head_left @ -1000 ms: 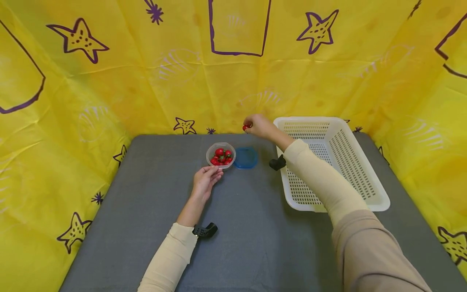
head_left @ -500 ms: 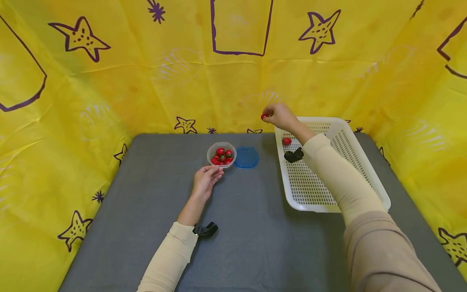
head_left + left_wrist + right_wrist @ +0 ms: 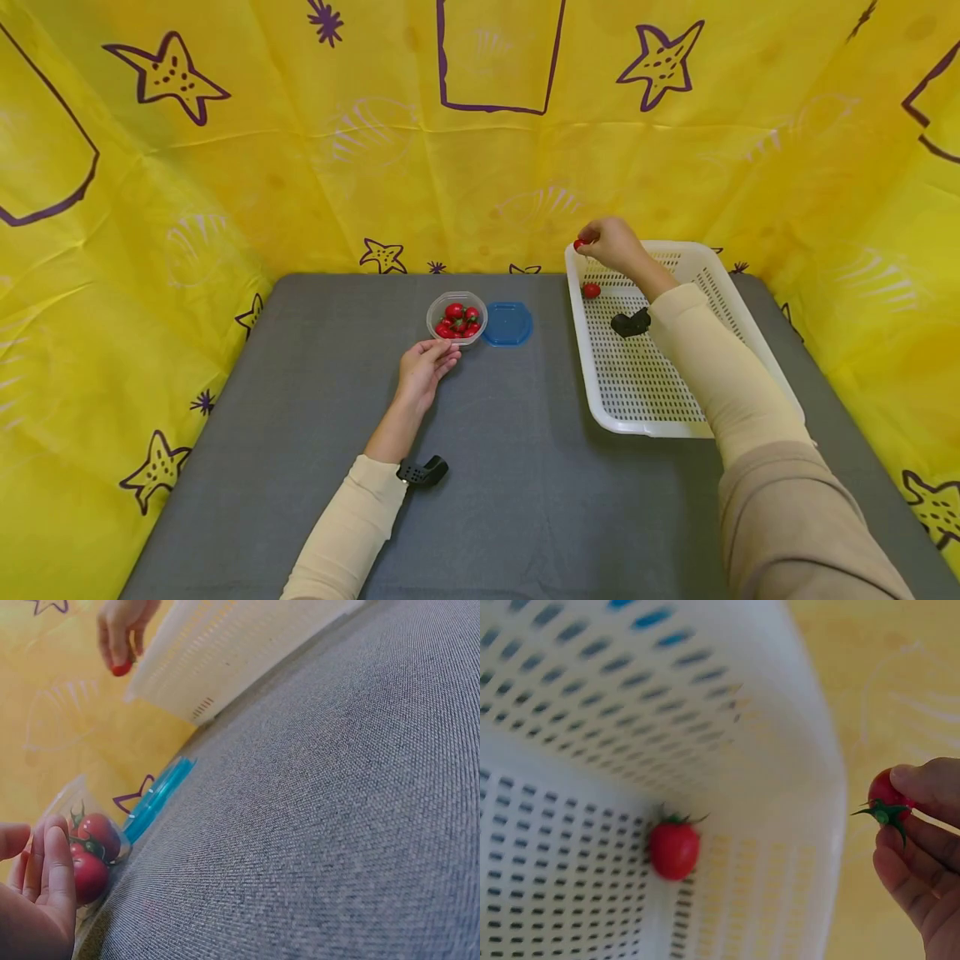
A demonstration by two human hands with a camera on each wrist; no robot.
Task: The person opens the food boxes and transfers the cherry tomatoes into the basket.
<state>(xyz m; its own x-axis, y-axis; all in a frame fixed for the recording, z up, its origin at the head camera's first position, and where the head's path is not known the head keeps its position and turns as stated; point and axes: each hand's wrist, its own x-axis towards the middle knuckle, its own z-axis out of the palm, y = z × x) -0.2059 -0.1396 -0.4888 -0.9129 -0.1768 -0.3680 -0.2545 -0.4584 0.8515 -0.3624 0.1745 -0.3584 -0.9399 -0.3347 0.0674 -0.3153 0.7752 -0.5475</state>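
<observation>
My left hand (image 3: 423, 371) pinches the near rim of a small clear plastic container (image 3: 431, 310) holding several red cherry tomatoes (image 3: 455, 310). In the left wrist view, its fingers lie against the container's wall. My right hand (image 3: 617, 243) pinches a cherry tomato (image 3: 889, 793) between thumb and fingers, its green stem end showing in the right wrist view. That hand is over the far left corner of a white perforated basket (image 3: 588, 367). Inside the basket, another cherry tomato (image 3: 673, 847) sits in that corner.
A blue lid (image 3: 508, 324) lies on the grey table (image 3: 495, 483) just right of the container. The yellow patterned cloth (image 3: 480, 183) rises behind the table and along both sides. Black bands circle both wrists.
My right hand has moved right with its cherry tomato, from beside the basket to over its far left corner. The tomato inside the basket came into view. The left hand has stayed put.
</observation>
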